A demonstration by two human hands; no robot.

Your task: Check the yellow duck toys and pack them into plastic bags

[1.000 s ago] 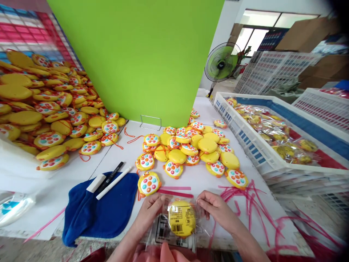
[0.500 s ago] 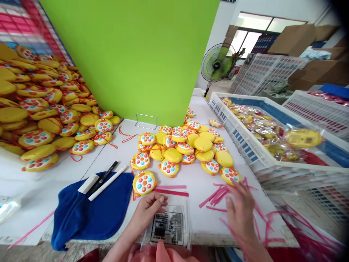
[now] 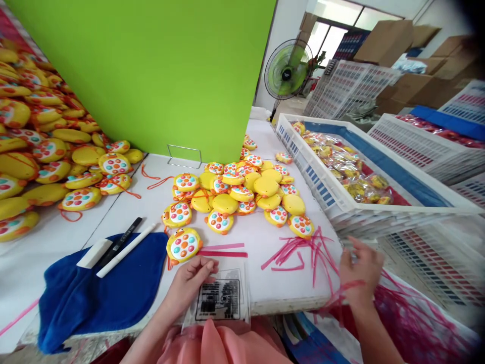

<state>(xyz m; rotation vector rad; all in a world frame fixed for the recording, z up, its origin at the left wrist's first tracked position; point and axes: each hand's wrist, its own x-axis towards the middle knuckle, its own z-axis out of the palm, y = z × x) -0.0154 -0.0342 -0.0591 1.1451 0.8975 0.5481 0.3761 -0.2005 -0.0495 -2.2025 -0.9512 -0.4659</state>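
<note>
Printed clear plastic lay beside the left hand, fingers curled; pink strip crossed the right hand; both grips were unclear.

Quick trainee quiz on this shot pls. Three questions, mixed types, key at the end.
1. Multiple choice: which of these lies on the blue cloth?
(a) the wire stand
(b) the black marker
(c) the fan
2. True or false: the toys in the white crate are in clear bags.
3. Short answer: which is nearer the white crate, the left grip or the right grip?

Key: 1. b; 2. true; 3. the right grip.
</note>
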